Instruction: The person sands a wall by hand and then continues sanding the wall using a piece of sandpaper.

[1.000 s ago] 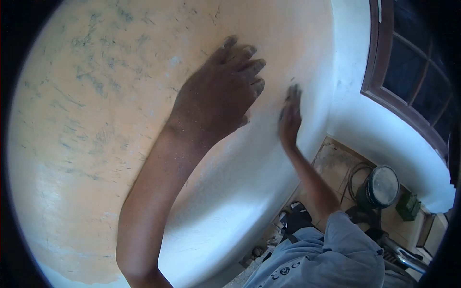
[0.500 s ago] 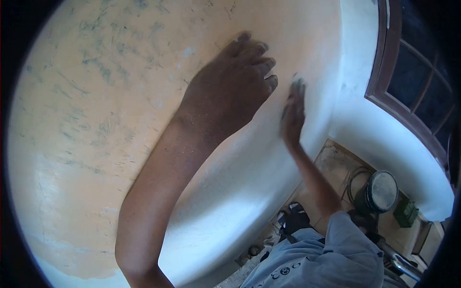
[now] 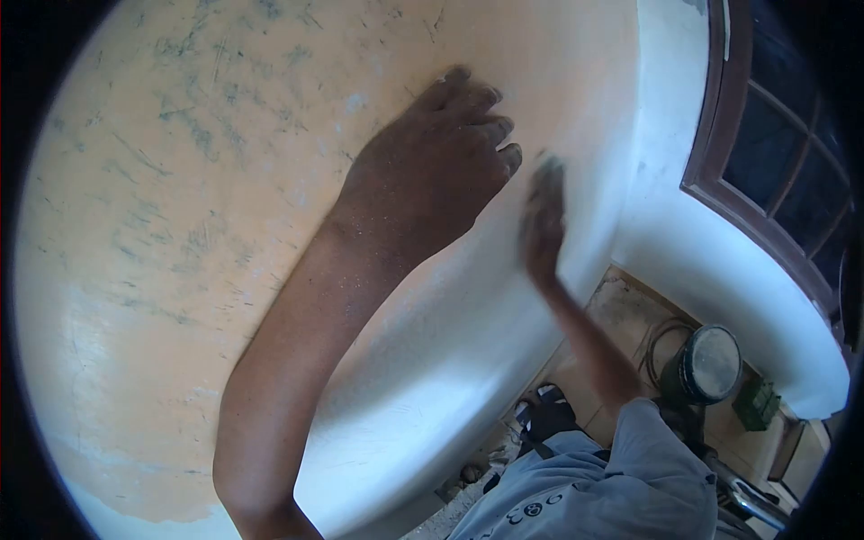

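My left hand [image 3: 432, 153] rests against the orange-tan wall [image 3: 297, 153], fingers slightly bent and apart, with nothing visible in it. Pale dust specks dot its wrist and forearm. To its right, my right hand [image 3: 544, 220] is at the same wall surface, near its paler right part. Motion blurs its fingers, so whether it holds something flat against the wall cannot be made out. Dark scuffs and scratches cover the wall's upper left, and a whitish band runs along its lower edge.
A dark-framed window [image 3: 783, 153] is set in the white adjoining wall [image 3: 670, 171]. On the floor below stand a lidded bucket [image 3: 711, 364], a coiled hose or cable [image 3: 661, 346] and a green crate [image 3: 756, 402]. A metal tube [image 3: 756, 499] lies near my body.
My right hand has shifted slightly left and down along the wall, its fingers more blurred. My left hand stays in place on the wall. The view has tilted a little.
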### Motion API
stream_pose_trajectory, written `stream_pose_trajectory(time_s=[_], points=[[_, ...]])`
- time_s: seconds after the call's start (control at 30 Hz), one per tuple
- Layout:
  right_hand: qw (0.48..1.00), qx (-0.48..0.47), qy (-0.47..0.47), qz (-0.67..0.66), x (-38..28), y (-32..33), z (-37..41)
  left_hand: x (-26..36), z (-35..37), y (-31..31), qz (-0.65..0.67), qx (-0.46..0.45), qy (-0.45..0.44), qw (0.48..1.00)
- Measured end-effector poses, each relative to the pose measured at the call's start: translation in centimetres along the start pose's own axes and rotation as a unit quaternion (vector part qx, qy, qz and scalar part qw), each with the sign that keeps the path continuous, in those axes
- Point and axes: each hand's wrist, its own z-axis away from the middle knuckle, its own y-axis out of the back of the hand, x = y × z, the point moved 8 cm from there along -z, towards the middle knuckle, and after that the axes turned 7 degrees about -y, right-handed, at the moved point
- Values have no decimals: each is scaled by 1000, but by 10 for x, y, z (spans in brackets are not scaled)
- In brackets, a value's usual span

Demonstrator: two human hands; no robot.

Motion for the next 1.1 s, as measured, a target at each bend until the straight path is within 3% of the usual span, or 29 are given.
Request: stream_pose_trajectory(time_s=[0.07,0.1,0.23,0.3,0.43,0.5,0.53,0.63,0.73,0.83,0.9,1.0,1.1], points=[[983,-41,117,-133,-61,-6,52,0,0,0,10,-6,-3,1000],[961,-105,217,-136,-95,-1,69,1,0,1,5,2,-2,1000],[983,-91,143,-76,-23,-13,37,0,-1,2,8,4,-7,1000],[995,-6,99,-20,8,6,-17,3,-2,3,-6,-5,-9,1000],[982,23,-135,-128,46,15,-53,6,-1,9,-22,28,-21,999],[996,0,-69,-49,7,6,-20,3,-1,9,10,43,-17,999],[993,-17,-28,-117,-19,-1,5,1,0,4,27,42,-9,999],[958,-103,263,-57,-99,-1,77,1,2,3,34,33,-1,999],[955,-83,272,-81,-34,-8,73,1,1,3,32,37,0,999],[999,-14,22,-44,62,2,14,3,0,7,27,10,0,1000],[984,13,-152,-92,92,15,-10,5,0,8,24,-6,4,1000],[959,29,-168,-225,37,3,22,3,0,7,21,2,4,1000],[992,-85,8,-90,-48,-11,101,2,2,1,32,9,1,999]])
